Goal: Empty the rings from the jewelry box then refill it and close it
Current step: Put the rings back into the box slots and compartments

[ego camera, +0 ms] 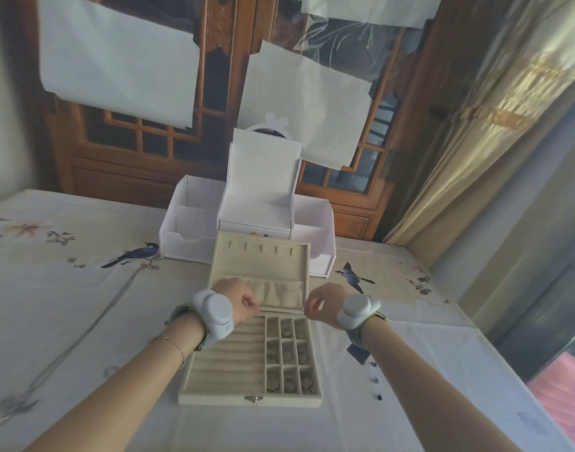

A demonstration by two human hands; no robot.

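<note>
In the head view, the beige jewelry box (251, 357) lay open at the lower centre of the frame on the bird-patterned tablecloth (83, 288), its lid (261, 267) tilted up and back towards the white organiser (247, 223) just behind it. The left hand (238, 300) was curled at the lid's lower left corner and the right hand (323, 305) at its lower right corner, fingers drawn together at the hinge line; both appeared to pinch the lid's edge, though whether they truly gripped it or only rested against it could not be told. Each wrist bore a pale round device. Inside the box, the right-hand grid of small compartments (287, 358) held small roundish metallic pieces, probably rings, while the ridged roll slots (229, 360) on the left looked bare. To the right of the box, a few small dark items (375, 380) lay in a loose line on the cloth, too small to name. Judging from this, the box was open and its compartments looked filled, so either the emptying had not begun or the refilling was nearly done; the pictures alone could not settle which. The closing step was plainly not yet done, as the lid stood raised.
</note>
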